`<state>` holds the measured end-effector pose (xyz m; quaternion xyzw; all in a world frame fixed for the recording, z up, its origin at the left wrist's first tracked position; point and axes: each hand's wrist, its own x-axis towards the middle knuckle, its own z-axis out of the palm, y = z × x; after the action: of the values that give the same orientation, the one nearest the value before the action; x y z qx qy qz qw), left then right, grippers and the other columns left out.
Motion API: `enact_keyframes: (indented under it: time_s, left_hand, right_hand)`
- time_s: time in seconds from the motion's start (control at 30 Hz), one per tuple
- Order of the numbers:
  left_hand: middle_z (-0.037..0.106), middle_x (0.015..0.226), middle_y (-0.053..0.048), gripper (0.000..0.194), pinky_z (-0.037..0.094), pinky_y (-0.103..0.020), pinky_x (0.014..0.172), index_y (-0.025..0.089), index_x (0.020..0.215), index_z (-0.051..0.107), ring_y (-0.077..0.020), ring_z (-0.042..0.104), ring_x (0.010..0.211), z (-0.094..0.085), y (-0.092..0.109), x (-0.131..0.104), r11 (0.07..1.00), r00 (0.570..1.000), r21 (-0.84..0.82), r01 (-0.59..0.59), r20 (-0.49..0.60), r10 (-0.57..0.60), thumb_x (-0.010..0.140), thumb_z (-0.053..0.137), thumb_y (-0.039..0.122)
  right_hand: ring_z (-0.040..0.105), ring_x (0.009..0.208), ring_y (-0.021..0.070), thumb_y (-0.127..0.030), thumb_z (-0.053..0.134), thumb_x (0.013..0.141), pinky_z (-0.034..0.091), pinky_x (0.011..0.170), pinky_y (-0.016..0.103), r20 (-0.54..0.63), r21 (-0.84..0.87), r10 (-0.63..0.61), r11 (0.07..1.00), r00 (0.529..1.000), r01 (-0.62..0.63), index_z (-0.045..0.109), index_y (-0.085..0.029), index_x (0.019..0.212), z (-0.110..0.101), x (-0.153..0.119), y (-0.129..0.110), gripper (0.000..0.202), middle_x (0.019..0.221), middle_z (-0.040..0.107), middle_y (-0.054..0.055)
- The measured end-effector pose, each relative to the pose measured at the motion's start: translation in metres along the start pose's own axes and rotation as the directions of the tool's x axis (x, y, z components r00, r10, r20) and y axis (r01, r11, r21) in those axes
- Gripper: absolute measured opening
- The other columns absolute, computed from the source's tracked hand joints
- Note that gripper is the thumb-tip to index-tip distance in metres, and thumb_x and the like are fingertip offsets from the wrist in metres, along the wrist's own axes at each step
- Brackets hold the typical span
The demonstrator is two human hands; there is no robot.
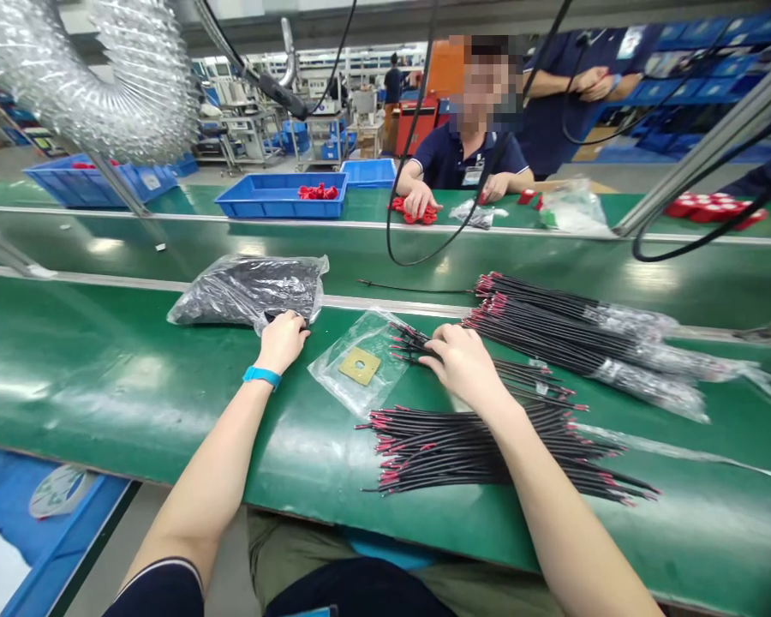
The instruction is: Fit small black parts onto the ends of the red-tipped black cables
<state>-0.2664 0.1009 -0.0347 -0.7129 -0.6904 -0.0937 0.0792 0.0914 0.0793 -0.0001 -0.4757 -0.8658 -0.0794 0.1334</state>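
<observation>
My left hand (pixel 283 343), with a blue band at the wrist, is at the near right corner of a clear plastic bag (pixel 244 291) full of small black parts. Its fingers are curled down at the bag's edge, and what they pinch is hidden. My right hand (pixel 459 364) is closed over a few black cables (pixel 408 341) with red ends, above the bench. Under my right forearm lies a larger loose spread of similar cables (pixel 437 450). Between my hands, a yellowish square plate (pixel 360 366) with a round hole lies on or in a flat clear bag (pixel 331 368).
Bundled cables (pixel 552 334) in plastic sleeves lie at the right. A single thin cable (pixel 417 287) crosses the metal strip. Across the green bench (pixel 70 360), a co-worker's hand (pixel 417 201) touches red parts near a blue tray (pixel 283 197). A black cord (pixel 391 197) hangs in front.
</observation>
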Motion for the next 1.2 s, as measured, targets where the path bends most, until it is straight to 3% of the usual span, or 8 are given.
enact_keyframes:
  time_s: [0.1,0.27,0.4,0.73,0.9,1.0,1.1,1.2]
  left_hand:
    - [0.065,0.096,-0.009,0.013,0.048,-0.034,0.08,0.019,0.088,0.067,-0.0261,0.061,0.099,-0.002,0.002,-0.001,1.0,1.0,-0.013,-0.005,-0.017,0.005,0.09,0.056,0.026]
    - [0.066,0.099,-0.01,0.019,0.049,-0.034,0.08,0.017,0.094,0.07,-0.0256,0.063,0.094,0.001,-0.002,0.002,0.996,1.0,-0.086,0.013,0.003,-0.013,0.09,0.053,0.025]
    - [0.067,0.099,-0.012,0.028,0.049,-0.035,0.087,0.015,0.088,0.073,-0.0252,0.064,0.095,0.005,-0.005,0.006,0.987,1.0,-0.161,0.004,0.015,-0.001,0.092,0.045,0.02]
    - [0.067,0.1,-0.012,0.027,0.049,-0.038,0.09,0.014,0.1,0.069,-0.0264,0.062,0.097,0.004,-0.004,0.006,0.974,0.99,-0.224,-0.001,-0.136,-0.03,0.086,0.046,0.013]
    - [0.059,0.098,-0.015,0.032,0.049,-0.041,0.092,0.011,0.1,0.069,-0.0269,0.06,0.095,0.006,-0.004,0.008,0.974,0.984,-0.227,-0.01,-0.178,-0.031,0.092,0.038,0.016]
    - [0.056,0.099,-0.014,0.034,0.049,-0.041,0.091,0.01,0.104,0.067,-0.0254,0.058,0.093,0.008,-0.002,0.008,0.957,0.982,-0.287,-0.04,-0.19,-0.016,0.095,0.035,0.018]
    - [0.053,0.101,-0.012,0.031,0.05,-0.039,0.092,0.013,0.105,0.066,-0.0228,0.058,0.093,0.011,0.004,0.006,0.924,0.983,-0.365,-0.116,-0.173,0.055,0.095,0.037,0.018]
    - [0.053,0.104,-0.011,0.025,0.05,-0.038,0.092,0.015,0.106,0.063,-0.0222,0.058,0.096,0.013,0.01,0.003,0.907,0.986,-0.394,-0.149,-0.128,0.107,0.091,0.043,0.014]
  right_hand:
    - [0.058,0.09,0.0178,-0.042,0.068,0.087,0.039,0.08,0.03,0.162,0.21,-0.033,0.978,0.986,-0.001,0.073,-0.02,0.094,-0.009,-0.004,-0.017,0.023,0.099,0.064,0.005]
    - [0.058,0.076,0.0136,-0.032,0.073,0.082,0.036,0.065,0.024,0.505,0.399,-0.107,0.909,0.857,-0.121,0.069,-0.019,0.076,-0.01,-0.01,-0.036,0.015,0.085,0.065,0.002]
    - [0.057,0.074,0.012,-0.029,0.069,0.085,0.033,0.063,0.022,0.556,0.45,-0.134,0.879,0.82,-0.161,0.066,-0.017,0.076,-0.01,-0.009,-0.036,0.015,0.084,0.067,0.002]
    - [0.05,0.064,0.0105,-0.027,0.066,0.084,0.03,0.059,0.023,0.625,0.44,-0.119,0.87,0.771,-0.222,0.065,-0.018,0.076,-0.014,-0.009,-0.031,0.012,0.074,0.064,0.0]
    - [0.054,0.073,0.0123,-0.029,0.056,0.091,0.036,0.065,0.023,0.497,0.542,-0.179,0.828,0.849,-0.143,0.059,-0.018,0.08,-0.009,-0.008,-0.027,0.016,0.085,0.064,0.002]
    - [0.056,0.069,0.0123,-0.032,0.043,0.099,0.04,0.066,0.024,0.351,0.623,-0.026,0.753,0.936,-0.212,0.055,-0.02,0.094,0.005,-0.005,-0.035,0.018,0.081,0.064,0.0]
    - [0.06,0.073,0.0141,-0.032,0.041,0.1,0.044,0.072,0.026,0.16,0.647,0.132,0.734,0.978,-0.205,0.056,-0.021,0.101,0.028,0.001,-0.049,0.019,0.084,0.064,0.002]
    - [0.062,0.094,0.0179,-0.028,0.043,0.1,0.047,0.085,0.029,0.014,0.614,0.085,0.786,0.996,-0.075,0.063,-0.02,0.103,0.047,0.004,-0.057,0.022,0.102,0.063,0.007]
